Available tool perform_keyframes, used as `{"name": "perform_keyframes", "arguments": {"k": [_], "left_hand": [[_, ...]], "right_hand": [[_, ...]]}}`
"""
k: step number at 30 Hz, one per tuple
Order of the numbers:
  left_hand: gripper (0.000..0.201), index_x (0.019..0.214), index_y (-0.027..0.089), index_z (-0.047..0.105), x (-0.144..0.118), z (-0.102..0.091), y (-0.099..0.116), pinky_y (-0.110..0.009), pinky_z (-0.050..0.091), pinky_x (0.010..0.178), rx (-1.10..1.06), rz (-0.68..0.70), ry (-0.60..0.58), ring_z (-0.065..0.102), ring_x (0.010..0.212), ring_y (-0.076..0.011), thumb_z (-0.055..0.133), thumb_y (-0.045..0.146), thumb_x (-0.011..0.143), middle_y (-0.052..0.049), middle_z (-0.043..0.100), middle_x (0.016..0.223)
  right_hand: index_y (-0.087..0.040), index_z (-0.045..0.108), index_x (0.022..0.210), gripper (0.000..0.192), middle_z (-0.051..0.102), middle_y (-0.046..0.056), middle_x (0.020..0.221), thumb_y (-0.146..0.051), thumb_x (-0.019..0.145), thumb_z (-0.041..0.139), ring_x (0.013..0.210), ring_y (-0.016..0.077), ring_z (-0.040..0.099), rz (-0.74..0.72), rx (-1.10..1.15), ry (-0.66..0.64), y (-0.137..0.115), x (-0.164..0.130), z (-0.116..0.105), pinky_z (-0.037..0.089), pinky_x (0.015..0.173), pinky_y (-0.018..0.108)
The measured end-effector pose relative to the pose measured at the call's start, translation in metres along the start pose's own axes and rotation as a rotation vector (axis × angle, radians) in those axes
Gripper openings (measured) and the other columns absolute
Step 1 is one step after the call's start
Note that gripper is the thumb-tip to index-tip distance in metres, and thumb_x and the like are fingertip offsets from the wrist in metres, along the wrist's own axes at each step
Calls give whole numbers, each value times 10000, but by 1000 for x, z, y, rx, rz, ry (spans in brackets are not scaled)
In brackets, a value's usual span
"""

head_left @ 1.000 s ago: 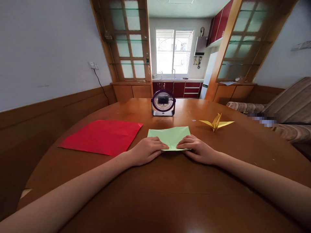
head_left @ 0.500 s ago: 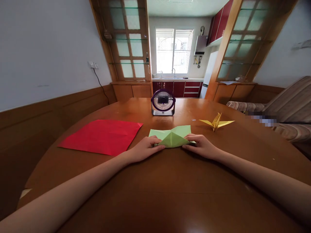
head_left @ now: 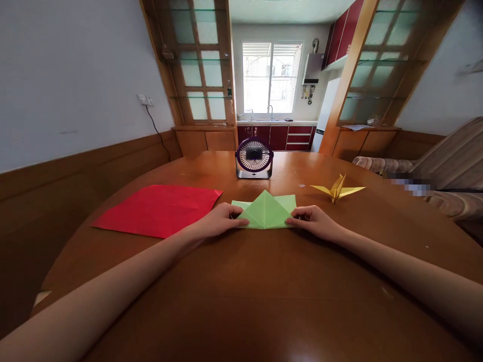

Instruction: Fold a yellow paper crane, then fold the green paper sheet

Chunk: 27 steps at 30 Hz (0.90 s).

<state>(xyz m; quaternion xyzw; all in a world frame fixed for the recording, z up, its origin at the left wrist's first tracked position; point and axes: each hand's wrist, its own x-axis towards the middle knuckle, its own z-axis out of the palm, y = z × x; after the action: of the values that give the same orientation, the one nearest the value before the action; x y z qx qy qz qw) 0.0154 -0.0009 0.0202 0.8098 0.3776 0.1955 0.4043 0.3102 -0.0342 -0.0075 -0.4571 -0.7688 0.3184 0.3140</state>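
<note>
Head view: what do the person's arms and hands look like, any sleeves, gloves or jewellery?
Both arms are bare along their whole visible length, with no sleeves in view. The left hand and right hand wear no gloves; no rings, watch or bracelets show.

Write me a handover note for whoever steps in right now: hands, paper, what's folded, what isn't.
Left hand: grip pinches the left corner of the green paper.
Right hand: grip pinches its right corner.
Green paper: on the wooden table in front of the fan, partly folded, a triangular flap raised to a peak in the middle, flat layer behind.
Done: a yellow paper crane stands finished to the right.
Left: the green piece is not yet a finished shape; the red sheet lies flat to the left, creased but unfolded.
</note>
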Motion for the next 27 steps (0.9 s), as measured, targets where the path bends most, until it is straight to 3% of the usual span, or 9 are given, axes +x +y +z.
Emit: {"name": "perform_keyframes", "arguments": {"k": [4, 11, 16, 22, 27], "left_hand": [[290, 828, 151, 669, -1, -4, 1, -252, 421, 657, -67, -27, -31, 584, 773, -174, 658, 430, 747, -22, 653, 835], [329, 787, 149, 628, 4, -11, -13, -222, 293, 518, 30, -72, 20, 464, 574, -108, 707, 456, 698, 30, 540, 643], [376, 826, 147, 618, 5, -13, -13, -228, 317, 537, 28, -107, 65, 492, 602, -121, 744, 443, 632, 22, 560, 660], [419, 834, 155, 606, 5, -15, -8, -236, 355, 557, 15, -168, 92, 521, 611, -127, 775, 435, 571, 22, 577, 663], [437, 776, 161, 586, 4, -15, -4, -237, 380, 520, 9, -244, 109, 514, 577, -126, 797, 457, 532, 24, 571, 636]], "right_hand": [[-163, 590, 666, 404, 455, -21, 610, -536, 821, 594, 569, 101, 374, 7, -27, 14, 1, 0, 0, 272, 515, 247], [-162, 598, 678, 395, 505, -6, 637, -532, 816, 597, 588, 111, 410, 2, -83, 38, 1, 1, -1, 312, 541, 259], [-163, 615, 741, 383, 501, -5, 647, -540, 812, 599, 601, 118, 423, -20, -90, 55, 3, 1, -1, 327, 552, 262], [-180, 595, 991, 396, 500, -29, 648, -518, 790, 640, 594, 121, 442, -35, -90, 92, 8, 4, -1, 360, 567, 263], [-194, 548, 1012, 360, 491, -41, 653, -483, 815, 633, 599, 118, 443, -52, -95, 86, 8, 3, -1, 363, 573, 255]]}}
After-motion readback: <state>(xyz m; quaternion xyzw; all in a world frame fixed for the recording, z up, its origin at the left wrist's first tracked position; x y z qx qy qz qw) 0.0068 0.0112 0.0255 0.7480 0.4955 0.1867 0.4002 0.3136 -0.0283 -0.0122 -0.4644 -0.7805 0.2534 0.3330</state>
